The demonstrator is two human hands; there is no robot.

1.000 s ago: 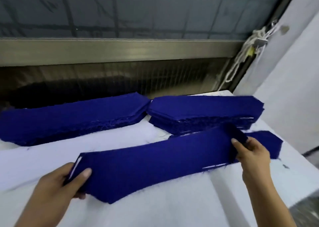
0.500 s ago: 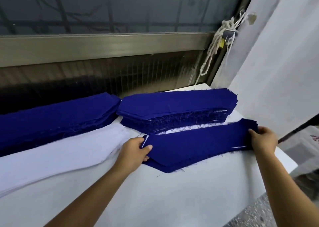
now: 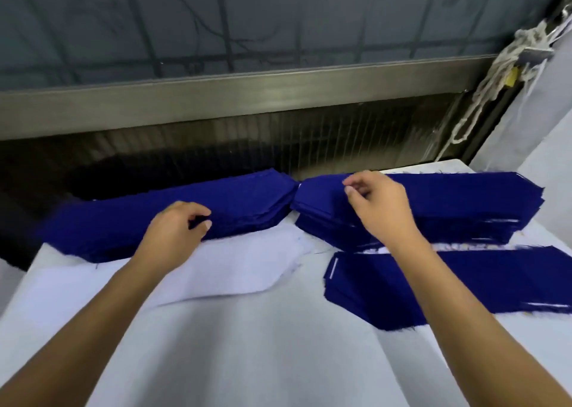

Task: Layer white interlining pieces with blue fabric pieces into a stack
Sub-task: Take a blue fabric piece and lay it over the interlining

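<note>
Two thick piles of blue fabric pieces lie along the table's far edge, the left pile [image 3: 123, 220] and the right pile [image 3: 464, 202]. My left hand [image 3: 173, 227] pinches the front edge of the left pile's top pieces between thumb and curled fingers. My right hand [image 3: 380, 205] rests on the left end of the right pile, its curled fingertips pinching the top blue piece. A flat pile of white interlining pieces [image 3: 235, 267] lies in front of the left pile. At the front right sits the layered stack [image 3: 483, 282], blue on top with thin white edges showing.
The white table top [image 3: 278, 360] spreads toward me, and its right edge drops off near the layered stack. Behind the piles a dark gap runs below a metal window rail [image 3: 247, 96]. A white cord bundle [image 3: 495, 75] hangs at the upper right beside a white wall.
Both hands let go of the blue piece, which now lies on the front right stack. They moved away from me to the two blue piles. The camera turned left.
</note>
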